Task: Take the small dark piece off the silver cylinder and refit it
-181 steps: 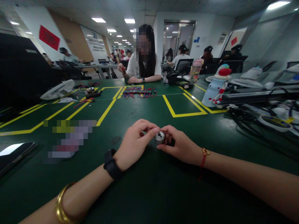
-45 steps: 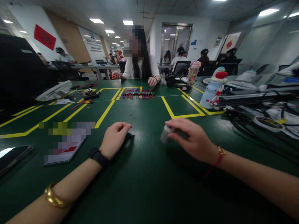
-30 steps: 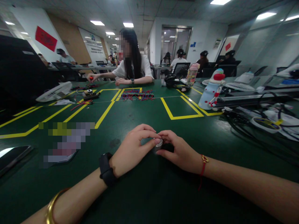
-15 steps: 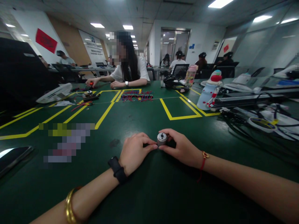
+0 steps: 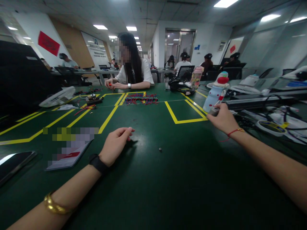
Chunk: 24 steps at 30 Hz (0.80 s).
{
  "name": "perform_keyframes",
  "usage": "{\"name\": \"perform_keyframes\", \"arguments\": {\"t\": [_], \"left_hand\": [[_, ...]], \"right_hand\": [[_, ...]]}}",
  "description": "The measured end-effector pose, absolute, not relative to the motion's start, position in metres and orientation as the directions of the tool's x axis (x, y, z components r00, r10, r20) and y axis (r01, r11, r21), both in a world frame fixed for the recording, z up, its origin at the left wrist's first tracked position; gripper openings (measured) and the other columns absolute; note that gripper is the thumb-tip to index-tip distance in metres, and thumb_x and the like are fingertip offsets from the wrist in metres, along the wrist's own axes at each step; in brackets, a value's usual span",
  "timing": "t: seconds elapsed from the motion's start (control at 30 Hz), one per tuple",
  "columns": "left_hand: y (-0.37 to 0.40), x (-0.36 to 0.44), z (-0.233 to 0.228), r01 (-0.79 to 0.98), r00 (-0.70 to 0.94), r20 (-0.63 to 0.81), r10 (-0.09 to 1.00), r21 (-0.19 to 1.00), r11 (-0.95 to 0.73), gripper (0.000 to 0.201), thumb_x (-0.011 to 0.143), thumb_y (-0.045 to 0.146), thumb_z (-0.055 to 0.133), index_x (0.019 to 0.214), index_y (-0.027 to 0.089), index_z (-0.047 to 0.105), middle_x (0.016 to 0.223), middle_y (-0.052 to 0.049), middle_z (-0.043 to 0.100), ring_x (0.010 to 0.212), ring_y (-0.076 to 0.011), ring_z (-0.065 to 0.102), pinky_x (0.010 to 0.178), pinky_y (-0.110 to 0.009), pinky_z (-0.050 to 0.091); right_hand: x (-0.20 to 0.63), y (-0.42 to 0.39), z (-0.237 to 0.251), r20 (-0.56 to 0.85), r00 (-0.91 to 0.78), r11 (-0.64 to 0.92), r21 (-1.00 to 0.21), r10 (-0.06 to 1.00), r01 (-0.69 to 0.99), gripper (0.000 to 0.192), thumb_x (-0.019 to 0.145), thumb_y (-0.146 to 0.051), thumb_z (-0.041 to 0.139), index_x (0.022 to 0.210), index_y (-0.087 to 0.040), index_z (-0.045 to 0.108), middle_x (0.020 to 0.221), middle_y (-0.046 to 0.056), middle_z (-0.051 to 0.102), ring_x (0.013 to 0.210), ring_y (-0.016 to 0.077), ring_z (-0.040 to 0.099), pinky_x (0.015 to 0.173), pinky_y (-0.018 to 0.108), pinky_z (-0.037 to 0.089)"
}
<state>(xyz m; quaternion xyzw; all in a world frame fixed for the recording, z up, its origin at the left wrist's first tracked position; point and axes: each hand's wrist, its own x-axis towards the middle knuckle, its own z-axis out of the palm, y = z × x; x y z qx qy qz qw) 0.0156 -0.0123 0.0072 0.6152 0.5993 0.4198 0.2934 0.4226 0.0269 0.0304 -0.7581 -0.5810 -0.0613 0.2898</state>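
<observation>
My right hand is closed around a grey metal cylinder at the right, close to the foot of a light-blue bottle. The fingers cover most of the cylinder. Over the left half of the table hovers my left hand, its thumb and fingers drawn together. Whether it holds anything is hidden. A tiny metal ring-like part lies alone on the green table between my hands.
A phone and a flat plastic packet lie on the left. Red and blue wired parts sit further back. At the right are tangled black cables. Across the table a co-worker handles something red.
My right hand has carried the metal cylinder right and away to beside the bottle, uncovering the tiny part. My left hand has moved left. The co-worker's hands have come together.
</observation>
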Motion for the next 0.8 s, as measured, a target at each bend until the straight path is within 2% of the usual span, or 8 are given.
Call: {"name": "perform_keyframes", "arguments": {"t": [0.17,0.27,0.33,0.43,0.5,0.57,0.67,0.8], "left_hand": [[-0.008,0.015,0.000,0.480,-0.090,0.184,0.979,0.869,-0.120,0.043,0.076,0.055,0.051,0.091,0.018,0.069,0.075,-0.003,0.062,0.064,-0.0145,0.052,0.057,-0.024,0.040],[-0.009,0.017,0.001,0.483,-0.098,0.187,0.977,0.868,-0.118,0.043,0.076,0.055,0.051,0.090,0.019,0.069,0.075,-0.002,0.062,0.064,-0.0146,0.052,0.057,-0.024,0.040],[-0.010,0.018,0.001,0.481,-0.115,0.187,0.976,0.870,-0.110,0.043,0.076,0.055,0.051,0.089,0.018,0.069,0.075,-0.003,0.062,0.064,-0.0148,0.052,0.058,-0.025,0.040],[-0.010,0.019,0.002,0.505,-0.123,0.185,0.975,0.858,-0.099,0.042,0.077,0.054,0.050,0.088,0.018,0.069,0.075,-0.003,0.063,0.064,-0.0154,0.052,0.058,-0.025,0.039],[-0.010,0.020,0.001,0.511,-0.132,0.186,0.974,0.854,-0.094,0.042,0.077,0.054,0.050,0.088,0.018,0.069,0.075,-0.003,0.063,0.064,-0.0157,0.052,0.059,-0.026,0.039],[-0.009,0.021,0.001,0.506,-0.136,0.188,0.973,0.857,-0.095,0.042,0.077,0.054,0.050,0.088,0.018,0.069,0.075,-0.003,0.063,0.064,-0.0159,0.053,0.059,-0.026,0.039],[-0.010,0.020,0.001,0.500,-0.131,0.185,0.974,0.861,-0.096,0.040,0.076,0.053,0.051,0.087,0.019,0.069,0.075,-0.003,0.063,0.065,-0.0157,0.053,0.059,-0.026,0.039],[-0.011,0.021,0.003,0.479,-0.123,0.170,0.978,0.873,-0.091,0.038,0.075,0.051,0.052,0.085,0.019,0.069,0.074,-0.002,0.063,0.063,-0.0151,0.052,0.058,-0.025,0.038]], "right_hand": [[0.479,0.035,0.034,0.269,0.458,-0.374,-0.309,0.847,0.874,0.057,0.060,-0.038,0.068,0.104,-0.009,0.048,0.088,0.024,0.057,0.079,0.0303,0.056,0.062,0.039,0.038],[0.467,0.031,0.037,0.398,0.436,-0.382,-0.211,0.807,0.900,0.070,0.054,-0.047,0.071,0.107,-0.005,0.050,0.099,0.031,0.053,0.092,0.0407,0.050,0.069,0.050,0.036],[0.439,0.024,0.038,0.542,0.318,-0.302,-0.120,0.778,0.946,0.074,0.059,-0.054,0.067,0.113,-0.007,0.050,0.110,0.030,0.049,0.104,0.0421,0.043,0.078,0.055,0.033],[0.374,0.004,0.033,0.512,0.008,0.048,-0.096,0.859,0.994,0.054,0.073,-0.053,0.056,0.115,-0.018,0.053,0.111,0.013,0.053,0.103,0.0241,0.048,0.086,0.039,0.039],[0.327,-0.017,0.024,0.386,-0.342,0.456,-0.255,0.857,0.853,0.047,0.081,-0.048,0.051,0.119,-0.020,0.052,0.111,0.009,0.054,0.095,0.0165,0.051,0.081,0.032,0.042],[0.289,-0.035,0.014,0.323,-0.569,0.653,-0.342,0.757,0.675,0.043,0.082,-0.044,0.053,0.119,-0.023,0.055,0.108,0.007,0.055,0.094,0.0150,0.051,0.081,0.030,0.043],[0.269,-0.044,0.007,0.290,-0.680,0.736,-0.339,0.674,0.586,0.022,0.086,-0.033,0.049,0.095,-0.021,0.065,0.095,0.004,0.059,0.091,0.0132,0.051,0.081,0.028,0.043],[0.318,-0.017,0.024,0.380,-0.428,0.514,-0.160,0.820,0.843,0.024,0.089,-0.031,0.044,0.094,-0.020,0.064,0.095,0.003,0.061,0.090,0.0111,0.053,0.083,0.023,0.041]]}}
